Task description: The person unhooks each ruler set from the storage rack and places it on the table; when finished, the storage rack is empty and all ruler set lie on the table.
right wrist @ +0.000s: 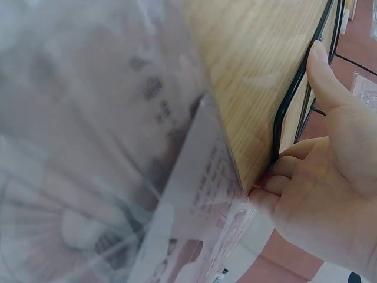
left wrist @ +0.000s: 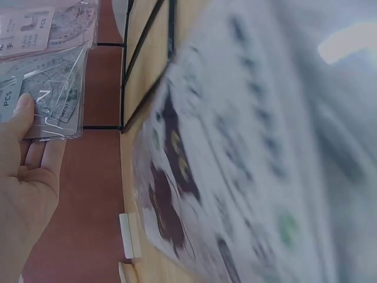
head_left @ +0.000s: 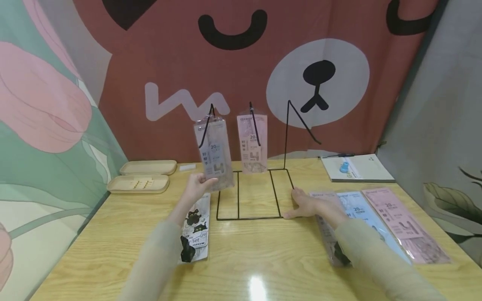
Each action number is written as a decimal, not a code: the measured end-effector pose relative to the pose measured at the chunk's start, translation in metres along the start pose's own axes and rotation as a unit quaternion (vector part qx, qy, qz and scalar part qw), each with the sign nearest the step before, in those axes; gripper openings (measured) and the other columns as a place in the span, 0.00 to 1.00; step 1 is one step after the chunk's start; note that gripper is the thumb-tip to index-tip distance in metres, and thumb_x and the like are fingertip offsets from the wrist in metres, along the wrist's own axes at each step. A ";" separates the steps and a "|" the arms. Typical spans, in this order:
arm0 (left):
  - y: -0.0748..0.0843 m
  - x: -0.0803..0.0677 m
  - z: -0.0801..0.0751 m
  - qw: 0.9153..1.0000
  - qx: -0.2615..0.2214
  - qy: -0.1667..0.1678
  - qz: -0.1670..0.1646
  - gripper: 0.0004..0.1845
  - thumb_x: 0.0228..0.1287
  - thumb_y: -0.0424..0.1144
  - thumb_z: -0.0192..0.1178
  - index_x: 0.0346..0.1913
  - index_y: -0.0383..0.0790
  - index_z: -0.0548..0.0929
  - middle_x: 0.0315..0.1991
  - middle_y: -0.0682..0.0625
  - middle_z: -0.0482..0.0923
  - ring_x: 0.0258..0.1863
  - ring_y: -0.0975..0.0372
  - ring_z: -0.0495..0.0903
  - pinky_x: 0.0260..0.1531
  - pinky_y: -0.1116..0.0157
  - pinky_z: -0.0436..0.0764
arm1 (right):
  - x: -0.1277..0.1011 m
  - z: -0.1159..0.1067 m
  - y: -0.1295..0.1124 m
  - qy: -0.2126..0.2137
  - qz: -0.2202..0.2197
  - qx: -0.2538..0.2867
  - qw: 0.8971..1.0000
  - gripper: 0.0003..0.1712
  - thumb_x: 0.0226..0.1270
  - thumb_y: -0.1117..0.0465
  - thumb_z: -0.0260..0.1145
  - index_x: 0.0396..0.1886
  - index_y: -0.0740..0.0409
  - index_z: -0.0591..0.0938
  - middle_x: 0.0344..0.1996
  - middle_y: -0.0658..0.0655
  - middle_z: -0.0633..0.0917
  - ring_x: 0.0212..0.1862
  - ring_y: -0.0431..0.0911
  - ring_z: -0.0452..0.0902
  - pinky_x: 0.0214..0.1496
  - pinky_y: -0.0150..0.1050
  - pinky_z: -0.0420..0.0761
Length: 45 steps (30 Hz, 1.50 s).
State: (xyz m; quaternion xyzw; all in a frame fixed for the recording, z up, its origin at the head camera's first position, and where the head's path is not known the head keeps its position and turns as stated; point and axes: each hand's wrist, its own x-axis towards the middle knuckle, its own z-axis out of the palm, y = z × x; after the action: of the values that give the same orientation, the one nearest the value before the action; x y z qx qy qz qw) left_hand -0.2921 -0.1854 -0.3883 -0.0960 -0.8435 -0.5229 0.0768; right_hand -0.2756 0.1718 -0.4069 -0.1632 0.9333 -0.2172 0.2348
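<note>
So far two sticker packs hang on the wire rack [head_left: 280,173]. Left hand [head_left: 198,186] pinches the bottom of the grey pack [head_left: 214,152], probably already hooked. Right hand [head_left: 306,205] lies flat, steadying the rack base. Third hook [head_left: 301,119] is empty; more packs [head_left: 380,221] lie on the worktop [head_left: 244,259].

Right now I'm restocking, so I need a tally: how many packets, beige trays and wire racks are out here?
Packets: 6 (hanging grey packet, hanging pink packet, cat packet, half-covered packet, blue packet, flat pink packet)
Beige trays: 2 (rear tray, front tray)
Wire rack: 1
Total: 9
</note>
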 end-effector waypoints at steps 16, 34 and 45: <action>0.001 -0.077 -0.018 0.993 0.008 -0.051 0.102 0.09 0.57 0.30 0.63 0.39 0.28 0.85 0.37 0.35 0.85 0.25 0.70 0.79 0.23 0.70 0.81 | -0.005 -0.006 0.004 -0.005 0.002 0.007 1.000 0.64 0.60 0.38 0.63 0.70 0.76 0.36 0.71 0.76 0.35 0.73 0.67 0.28 0.74 0.60 0.36; -0.018 -0.146 -0.131 0.995 0.033 -0.045 -0.086 0.20 0.64 0.33 0.58 0.51 0.17 0.73 0.36 0.36 0.85 0.28 0.67 0.85 0.28 0.66 0.85 | 0.002 -0.004 -0.001 -0.010 -0.001 -0.010 1.000 0.64 0.59 0.38 0.63 0.70 0.77 0.37 0.70 0.77 0.36 0.73 0.68 0.29 0.74 0.60 0.37; -0.036 -0.160 -0.139 0.951 -0.010 -0.197 -0.237 0.23 0.62 0.38 0.61 0.49 0.16 0.75 0.27 0.51 0.85 0.24 0.66 0.82 0.25 0.70 0.83 | 0.002 -0.002 -0.002 -0.010 0.000 -0.014 1.000 0.64 0.59 0.38 0.63 0.70 0.78 0.38 0.70 0.77 0.37 0.72 0.68 0.30 0.74 0.60 0.37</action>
State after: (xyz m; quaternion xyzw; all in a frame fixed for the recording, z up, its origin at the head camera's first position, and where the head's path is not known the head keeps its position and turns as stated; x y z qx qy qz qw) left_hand -0.1420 -0.3387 -0.3946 0.0049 -0.8351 -0.5053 -0.2176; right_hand -0.2783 0.1696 -0.4051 -0.1684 0.9339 -0.2026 0.2416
